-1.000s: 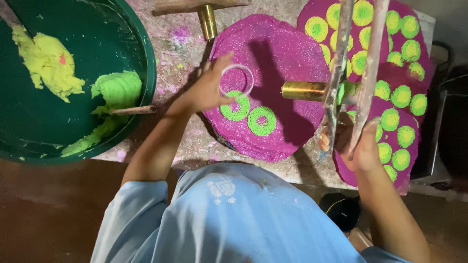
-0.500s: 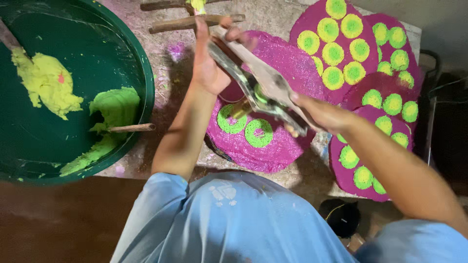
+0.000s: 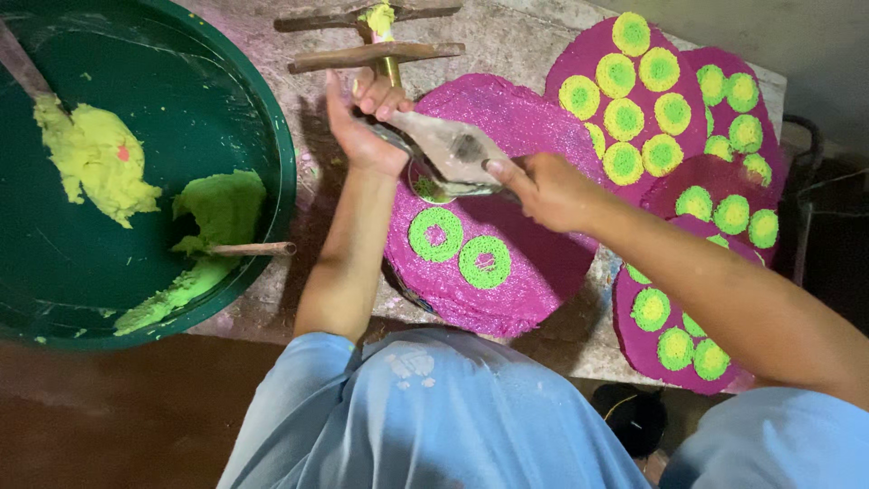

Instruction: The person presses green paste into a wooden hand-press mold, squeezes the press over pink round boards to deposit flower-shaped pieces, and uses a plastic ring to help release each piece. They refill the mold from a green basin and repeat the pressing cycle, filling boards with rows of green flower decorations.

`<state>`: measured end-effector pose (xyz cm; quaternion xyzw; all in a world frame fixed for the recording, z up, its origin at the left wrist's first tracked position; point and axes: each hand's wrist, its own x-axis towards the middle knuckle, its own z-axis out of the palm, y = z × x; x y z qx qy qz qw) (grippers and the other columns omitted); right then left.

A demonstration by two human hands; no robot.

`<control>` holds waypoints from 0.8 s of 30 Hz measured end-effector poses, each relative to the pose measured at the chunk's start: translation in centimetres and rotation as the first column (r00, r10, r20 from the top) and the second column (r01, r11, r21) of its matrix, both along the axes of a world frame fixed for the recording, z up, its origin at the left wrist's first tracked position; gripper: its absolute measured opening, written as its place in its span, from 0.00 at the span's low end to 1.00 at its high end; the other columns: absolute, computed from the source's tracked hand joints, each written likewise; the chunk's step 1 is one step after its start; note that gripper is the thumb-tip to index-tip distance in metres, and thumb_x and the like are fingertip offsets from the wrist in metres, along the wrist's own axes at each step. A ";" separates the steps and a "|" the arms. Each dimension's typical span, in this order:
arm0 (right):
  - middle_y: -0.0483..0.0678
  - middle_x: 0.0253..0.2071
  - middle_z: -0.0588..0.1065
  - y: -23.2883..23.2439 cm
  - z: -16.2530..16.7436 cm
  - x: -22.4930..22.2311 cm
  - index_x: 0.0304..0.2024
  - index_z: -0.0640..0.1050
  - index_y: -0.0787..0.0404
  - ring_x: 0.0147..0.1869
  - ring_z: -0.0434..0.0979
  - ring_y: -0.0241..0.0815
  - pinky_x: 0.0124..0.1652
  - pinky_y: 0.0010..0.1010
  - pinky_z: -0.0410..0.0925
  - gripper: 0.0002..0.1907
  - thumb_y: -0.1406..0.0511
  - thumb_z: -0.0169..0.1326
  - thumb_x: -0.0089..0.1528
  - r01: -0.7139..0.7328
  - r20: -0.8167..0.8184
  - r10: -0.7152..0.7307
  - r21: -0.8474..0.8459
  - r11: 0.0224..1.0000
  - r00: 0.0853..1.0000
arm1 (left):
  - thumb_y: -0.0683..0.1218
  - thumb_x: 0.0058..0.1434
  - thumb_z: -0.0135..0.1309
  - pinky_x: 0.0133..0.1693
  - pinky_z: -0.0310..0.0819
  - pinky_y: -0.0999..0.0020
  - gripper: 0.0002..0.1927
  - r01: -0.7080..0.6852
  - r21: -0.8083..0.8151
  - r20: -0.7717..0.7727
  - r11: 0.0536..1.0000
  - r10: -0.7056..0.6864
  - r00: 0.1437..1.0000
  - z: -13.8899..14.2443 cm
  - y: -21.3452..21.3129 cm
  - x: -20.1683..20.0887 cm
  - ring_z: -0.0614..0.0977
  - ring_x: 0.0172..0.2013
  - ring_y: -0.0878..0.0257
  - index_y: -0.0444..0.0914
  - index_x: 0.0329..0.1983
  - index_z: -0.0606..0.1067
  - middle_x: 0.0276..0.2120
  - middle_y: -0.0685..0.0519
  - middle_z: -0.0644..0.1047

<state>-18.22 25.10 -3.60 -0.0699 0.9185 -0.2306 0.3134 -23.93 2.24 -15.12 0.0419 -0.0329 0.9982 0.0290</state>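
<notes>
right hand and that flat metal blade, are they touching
Touching: in the head view the right hand grips one end of the flat metal blade, while the left hand holds the other end.

The worktop [image 3: 507, 36] is a rough grey slab stained pink. Left of the left hand [image 3: 362, 122], a big green basin [image 3: 272, 136] sits on it, overlapping its edge. Beyond that hand lies a wooden press [image 3: 371, 41] with two crossbars. Under both hands rests a round pink mat [image 3: 507, 263] bearing two green rings [image 3: 462, 249]. Right of the right hand [image 3: 543, 186], more pink mats [image 3: 670, 100] overlap, dotted with yellow-green discs [image 3: 625, 118], reaching the worktop's far corner.
</notes>
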 end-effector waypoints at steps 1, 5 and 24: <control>0.56 0.24 0.76 0.4 0.3 -0.1 0.41 0.81 0.63 0.30 0.80 0.53 0.36 0.47 0.71 0.34 0.42 0.37 0.68 -0.017 -0.056 0.018 0.025 1.000 0.998 | 0.65 0.70 0.40 0.39 0.65 0.66 0.23 -0.003 0.016 0.030 1.000 0.003 1.000 0.1 0.6 0.0 0.64 0.24 0.69 0.47 0.27 0.61 0.20 0.64 0.60; 0.64 0.30 0.77 0.8 0.7 -0.5 0.41 0.81 0.65 0.37 0.79 0.66 0.40 0.55 0.69 0.32 0.44 0.43 0.70 -0.020 -0.244 0.060 0.165 0.986 0.968 | 0.63 0.68 0.42 0.36 0.63 0.65 0.22 -0.038 -0.009 0.040 0.999 0.038 0.998 1.0 1.6 -1.5 0.61 0.22 0.68 0.47 0.25 0.60 0.18 0.64 0.58; 0.58 0.25 0.74 6.0 -4.2 0.6 0.39 0.79 0.66 0.29 0.77 0.54 0.33 0.47 0.68 0.31 0.47 0.38 0.72 -0.062 -0.283 0.029 -0.110 0.992 0.959 | 0.59 0.66 0.38 0.39 0.65 0.59 0.18 0.050 -0.347 0.234 0.937 0.035 0.972 0.7 1.9 0.6 0.68 0.30 0.60 0.41 0.34 0.67 0.26 0.54 0.66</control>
